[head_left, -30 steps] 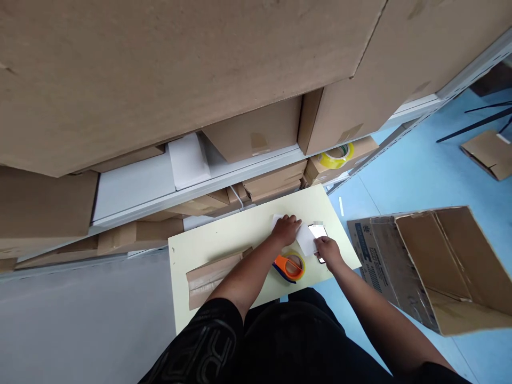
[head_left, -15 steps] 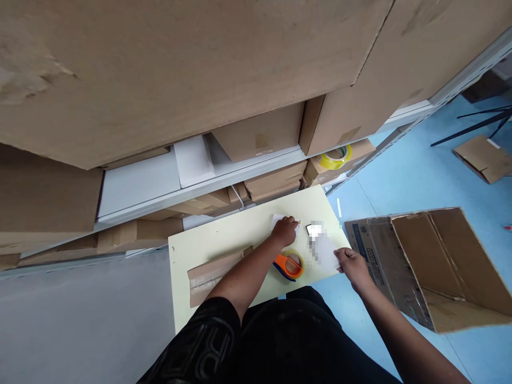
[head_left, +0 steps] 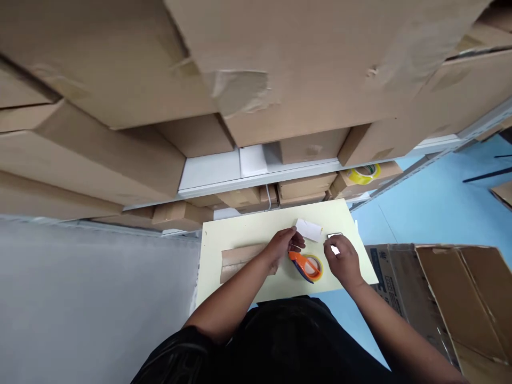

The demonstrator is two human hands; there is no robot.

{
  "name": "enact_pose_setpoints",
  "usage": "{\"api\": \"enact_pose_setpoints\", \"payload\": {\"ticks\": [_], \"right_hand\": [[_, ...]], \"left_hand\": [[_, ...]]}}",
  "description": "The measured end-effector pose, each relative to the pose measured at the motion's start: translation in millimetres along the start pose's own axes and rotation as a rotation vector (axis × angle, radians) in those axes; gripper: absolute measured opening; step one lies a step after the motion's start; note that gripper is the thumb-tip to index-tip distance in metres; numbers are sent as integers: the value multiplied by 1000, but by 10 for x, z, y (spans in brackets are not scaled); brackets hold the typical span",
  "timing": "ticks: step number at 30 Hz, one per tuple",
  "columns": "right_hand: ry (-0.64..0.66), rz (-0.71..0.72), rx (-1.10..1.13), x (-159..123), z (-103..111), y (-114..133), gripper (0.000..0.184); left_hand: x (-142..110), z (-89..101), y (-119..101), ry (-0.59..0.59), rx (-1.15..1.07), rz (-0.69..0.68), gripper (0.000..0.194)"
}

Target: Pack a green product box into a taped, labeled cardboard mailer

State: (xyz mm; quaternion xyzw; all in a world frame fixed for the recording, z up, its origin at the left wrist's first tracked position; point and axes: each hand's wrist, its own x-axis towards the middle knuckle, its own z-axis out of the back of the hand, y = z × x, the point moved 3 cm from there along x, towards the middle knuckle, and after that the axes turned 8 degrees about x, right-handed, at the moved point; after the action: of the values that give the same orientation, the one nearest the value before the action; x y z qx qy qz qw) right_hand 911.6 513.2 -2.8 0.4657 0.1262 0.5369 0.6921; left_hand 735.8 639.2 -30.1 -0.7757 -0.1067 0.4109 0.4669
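My left hand (head_left: 285, 244) rests on the pale yellow table (head_left: 240, 237), fingers curled, touching the handle end of an orange tape dispenser (head_left: 307, 265). A white paper slip (head_left: 309, 230) lies just beyond its fingertips. My right hand (head_left: 344, 258) hovers right of the dispenser, fingers curled over a small white piece; a phone (head_left: 335, 236) with a bright screen peeks out past its knuckles. A flat folded cardboard piece (head_left: 240, 260) lies on the table under my left forearm.
Stacked cardboard boxes (head_left: 248, 69) fill white shelving above and behind the table. A yellow tape roll (head_left: 363, 174) sits on a low box. An open cardboard box (head_left: 456, 288) lies on the blue floor at the right. Grey floor spreads to the left.
The camera tilted and shifted. My right hand came back from the table's right edge to beside the dispenser. My left hand slid from the white slip down toward the dispenser.
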Motion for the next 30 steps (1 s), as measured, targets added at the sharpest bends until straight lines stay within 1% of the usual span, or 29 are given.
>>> {"api": "enact_pose_setpoints", "payload": {"ticks": [3,5,7,9,10,11,13,15,16,17,18,20,24,27,30], "right_hand": [[41,196,-55,14,-136,237,12],[64,282,-84,8,-227,383,14],[87,336,-85,-4,-320,520,14],[88,322,-50,-19,-413,636,11],[73,274,-18,-29,-460,680,9],[59,194,26,-41,-510,712,9],[81,-50,177,-80,-639,752,15],[205,-331,416,-138,-814,810,24],[278,-449,551,-164,-905,866,28],[334,-538,678,-178,-985,942,33],[363,-593,784,-174,-1050,1033,38],[358,-616,912,-118,-1138,1235,40],[259,-590,991,49,-1210,1579,33],[240,-617,1019,108,-1215,1744,33],[223,-631,1042,115,-1174,1868,33]], "left_hand": [[-378,174,-148,13,-113,-48,64],[-607,275,-197,-5,-123,-63,60],[-810,377,-203,-57,-104,-71,54],[-989,490,-179,-133,-86,-89,49],[-1070,547,-163,-168,-86,-103,47],[-1147,605,-146,-199,-94,-120,46],[-1293,712,-120,-255,-128,-166,45],[-1432,801,-109,-317,-164,-221,45],[-1498,833,-107,-348,-173,-246,45],[-1561,855,-108,-376,-176,-266,45],[-1619,866,-109,-400,-175,-281,45],[-1720,864,-114,-431,-165,-305,45],[-1873,832,-132,-445,-156,-339,42],[-1986,852,-181,-448,-131,-373,40],[-2123,928,-275,-456,-137,-440,38]]}}
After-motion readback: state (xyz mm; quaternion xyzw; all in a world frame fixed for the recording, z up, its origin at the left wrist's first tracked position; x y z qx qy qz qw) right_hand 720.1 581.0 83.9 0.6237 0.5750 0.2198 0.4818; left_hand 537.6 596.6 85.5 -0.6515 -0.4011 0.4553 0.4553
